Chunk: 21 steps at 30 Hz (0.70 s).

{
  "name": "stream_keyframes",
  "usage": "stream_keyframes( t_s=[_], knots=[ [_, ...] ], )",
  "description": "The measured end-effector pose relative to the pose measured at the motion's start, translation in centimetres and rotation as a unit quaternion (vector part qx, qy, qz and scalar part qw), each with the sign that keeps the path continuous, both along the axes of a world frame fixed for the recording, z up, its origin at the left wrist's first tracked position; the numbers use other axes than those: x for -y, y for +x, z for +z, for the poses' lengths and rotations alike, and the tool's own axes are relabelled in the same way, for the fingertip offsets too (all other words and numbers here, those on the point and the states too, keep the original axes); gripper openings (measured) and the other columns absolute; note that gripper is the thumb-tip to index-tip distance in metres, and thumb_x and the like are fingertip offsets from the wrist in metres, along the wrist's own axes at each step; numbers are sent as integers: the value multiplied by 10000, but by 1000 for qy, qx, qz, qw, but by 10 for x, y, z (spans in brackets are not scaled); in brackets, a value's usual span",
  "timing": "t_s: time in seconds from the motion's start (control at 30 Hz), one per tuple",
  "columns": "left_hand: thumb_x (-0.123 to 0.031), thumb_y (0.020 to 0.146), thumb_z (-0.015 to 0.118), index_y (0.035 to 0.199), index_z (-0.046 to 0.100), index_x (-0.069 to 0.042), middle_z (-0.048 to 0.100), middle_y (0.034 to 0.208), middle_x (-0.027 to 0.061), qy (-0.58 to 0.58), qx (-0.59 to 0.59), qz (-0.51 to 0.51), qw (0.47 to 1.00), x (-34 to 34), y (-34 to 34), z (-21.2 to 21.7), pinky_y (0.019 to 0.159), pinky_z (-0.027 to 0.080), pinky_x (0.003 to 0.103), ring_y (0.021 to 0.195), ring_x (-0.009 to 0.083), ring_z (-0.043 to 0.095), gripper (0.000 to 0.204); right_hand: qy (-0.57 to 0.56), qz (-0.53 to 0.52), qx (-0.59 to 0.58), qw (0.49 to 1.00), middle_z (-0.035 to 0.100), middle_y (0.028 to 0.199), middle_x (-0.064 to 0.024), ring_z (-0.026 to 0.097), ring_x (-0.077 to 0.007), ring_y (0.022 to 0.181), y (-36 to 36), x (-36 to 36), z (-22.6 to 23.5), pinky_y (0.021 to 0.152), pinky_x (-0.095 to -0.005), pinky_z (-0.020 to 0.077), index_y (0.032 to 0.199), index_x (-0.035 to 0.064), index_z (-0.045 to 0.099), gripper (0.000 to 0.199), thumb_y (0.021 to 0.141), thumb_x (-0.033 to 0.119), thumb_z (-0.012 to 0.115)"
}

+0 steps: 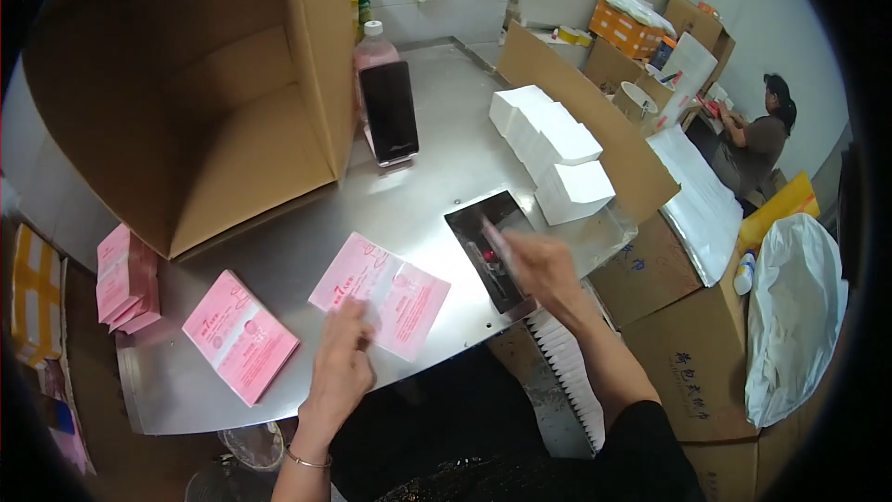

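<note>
My left hand (342, 363) rests flat on the near edge of a pink, unfolded carton blank (379, 294) lying on the steel table (437, 181). My right hand (539, 265) hovers over a dark tray (492, 246) set on the table; it pinches a thin pale stick or strip that is blurred. A second pink carton (240, 335) lies to the left of my left hand. Stacks of white paper pieces (553, 151) stand beyond the tray.
A big open cardboard box (200, 84) lies on its side at the left. A pink bottle (374, 48) and a propped phone (389, 113) stand behind. More pink cartons (125, 281) sit at the left edge. Brown boxes (692, 353), a white bag (794, 316) and a seated person (757, 135) are at right.
</note>
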<state>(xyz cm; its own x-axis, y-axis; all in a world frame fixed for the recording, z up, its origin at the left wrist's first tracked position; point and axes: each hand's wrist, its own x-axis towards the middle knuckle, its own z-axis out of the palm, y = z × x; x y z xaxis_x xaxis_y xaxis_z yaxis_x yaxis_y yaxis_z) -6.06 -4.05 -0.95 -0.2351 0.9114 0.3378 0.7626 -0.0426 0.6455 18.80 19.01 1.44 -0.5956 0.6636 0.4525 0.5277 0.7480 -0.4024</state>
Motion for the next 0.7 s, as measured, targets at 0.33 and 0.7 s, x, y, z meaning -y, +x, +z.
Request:
stream_keyframes(
  t_s=[0.33,0.7],
  knots=[
    [16,833,615,1229,573,31,464,1444,281,-29,-142,27,989,-34,36,5,1167,235,585,1396,469,378,398,231,-250,68,938,631,880,-126,591,-310,894,37,-78,16,804,-458,433,883,26,710,166,903,174,638],
    [13,824,641,1137,578,45,485,1400,297,32,-132,-31,990,-30,52,4,1105,383,514,1340,458,447,321,300,-213,10,930,632,1089,-174,603,-356,984,49,-76,7,885,-490,440,1147,0,659,343,812,42,599]
  ],
)
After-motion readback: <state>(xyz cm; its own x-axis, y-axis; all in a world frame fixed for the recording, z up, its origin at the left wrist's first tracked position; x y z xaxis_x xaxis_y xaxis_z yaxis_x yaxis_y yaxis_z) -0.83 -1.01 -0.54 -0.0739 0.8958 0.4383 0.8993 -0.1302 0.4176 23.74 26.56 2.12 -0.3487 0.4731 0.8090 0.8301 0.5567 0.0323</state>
